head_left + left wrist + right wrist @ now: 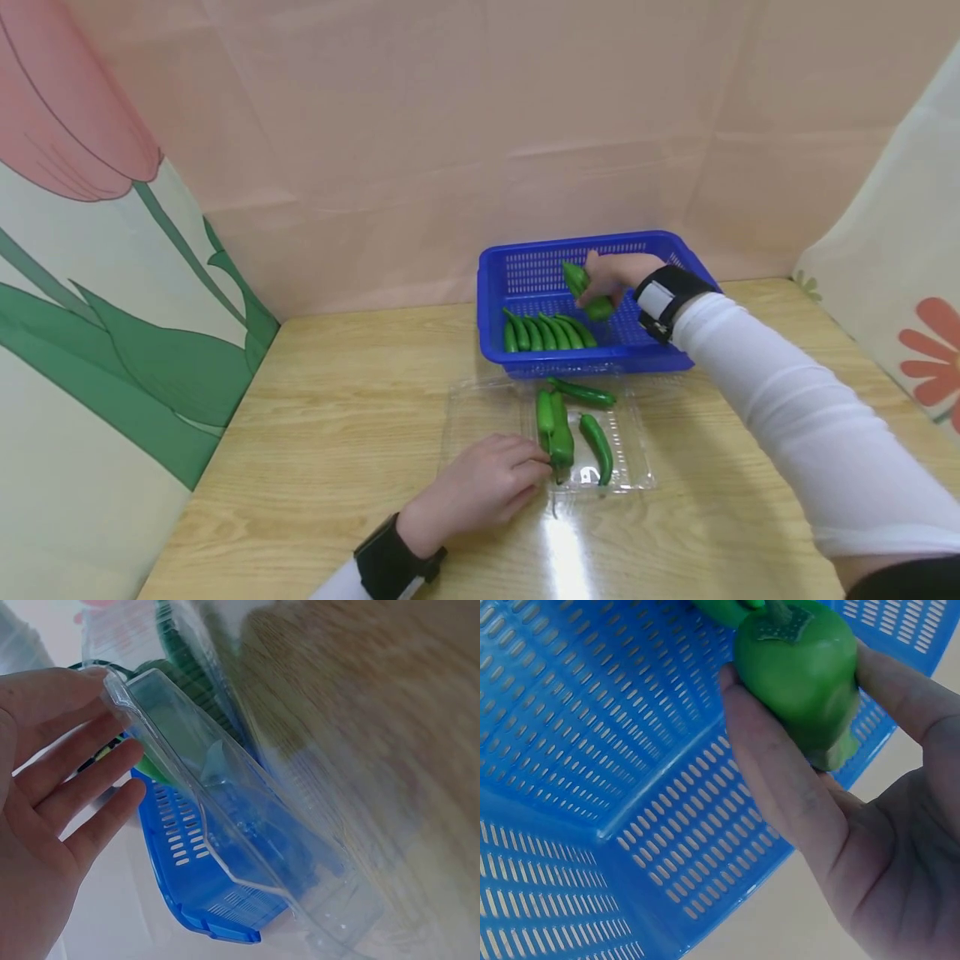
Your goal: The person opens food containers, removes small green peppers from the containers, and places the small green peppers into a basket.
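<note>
Over the blue basket [585, 367], my right hand [613, 275] grips a thick green pepper [799, 675], its stem end towards the camera in the right wrist view. Below the basket lies a clear plastic clamshell box [637, 467], opened out. In it are two broader green peppers [561, 442] side by side and two slim green chili peppers [597, 446]. My left hand [491, 483] is at the box's near edge, beside the broader peppers' lower ends. The left wrist view shows its fingers [101, 772] loosely extended, with the thumb at the box's rim.
A row of slim green chili peppers [547, 333] lies in the basket's front left part. The wooden table [337, 433] meets a pink backdrop [390, 167] just behind the basket. Printed flower sheets hang at the left and right sides.
</note>
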`<state>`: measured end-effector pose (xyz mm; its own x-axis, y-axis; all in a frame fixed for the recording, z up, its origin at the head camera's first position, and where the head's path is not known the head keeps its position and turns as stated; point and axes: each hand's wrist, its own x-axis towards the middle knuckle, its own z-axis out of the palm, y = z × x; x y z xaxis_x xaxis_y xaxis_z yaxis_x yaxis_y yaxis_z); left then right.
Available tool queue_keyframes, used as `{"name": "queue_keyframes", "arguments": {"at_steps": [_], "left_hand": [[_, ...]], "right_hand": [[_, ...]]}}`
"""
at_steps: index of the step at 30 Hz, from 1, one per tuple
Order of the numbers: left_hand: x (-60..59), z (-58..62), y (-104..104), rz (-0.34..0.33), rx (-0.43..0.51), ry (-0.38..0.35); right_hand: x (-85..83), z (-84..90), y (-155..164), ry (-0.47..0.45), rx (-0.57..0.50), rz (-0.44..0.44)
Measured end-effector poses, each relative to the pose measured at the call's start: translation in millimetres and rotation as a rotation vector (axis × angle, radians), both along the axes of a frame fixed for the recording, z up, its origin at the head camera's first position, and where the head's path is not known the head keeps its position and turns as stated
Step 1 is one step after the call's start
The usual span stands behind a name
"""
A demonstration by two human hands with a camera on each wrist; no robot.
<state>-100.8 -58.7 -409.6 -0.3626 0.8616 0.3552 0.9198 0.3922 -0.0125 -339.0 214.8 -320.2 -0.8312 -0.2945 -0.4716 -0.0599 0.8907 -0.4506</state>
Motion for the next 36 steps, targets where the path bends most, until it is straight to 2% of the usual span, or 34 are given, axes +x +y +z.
{"name": "queue_keyframes", "arguments": {"at_steps": [4, 9, 18, 22, 27, 31, 36], "left_hand": [[0.4, -0.1, 0, 0.000, 0.004, 0.006], [0.3, -0.3, -1, 0.000, 0.001, 0.016], [2.4, -0.7, 1, 0.003, -0.002, 0.030], [3.0, -0.3, 2, 0.006, -0.004, 0.014], [2.7, 0.2, 2, -0.003, 0.000, 0.038], [2.7, 0.4, 2, -0.005, 0.006, 0.058], [2.5, 0.2, 3, -0.005, 0.004, 0.064]], "right_hand": [[0.9, -0.9, -2, -0.040, 0.008, -0.023], [-2.0, -1.6, -3, -0.063, 0.090, -0.018], [-6.3, -5.7, 4, -0.080, 0.362, 0.125], [-6.9, -10.3, 11, -0.156, 0.366, 0.149], [-8.4, -11.4, 15, -0.247, 0.341, 0.154], [-8.8, -10.0, 15, -0.283, 0.352, 0.149], [-12.6, -13.1, 18, -0.314, 0.410, 0.193]]}}
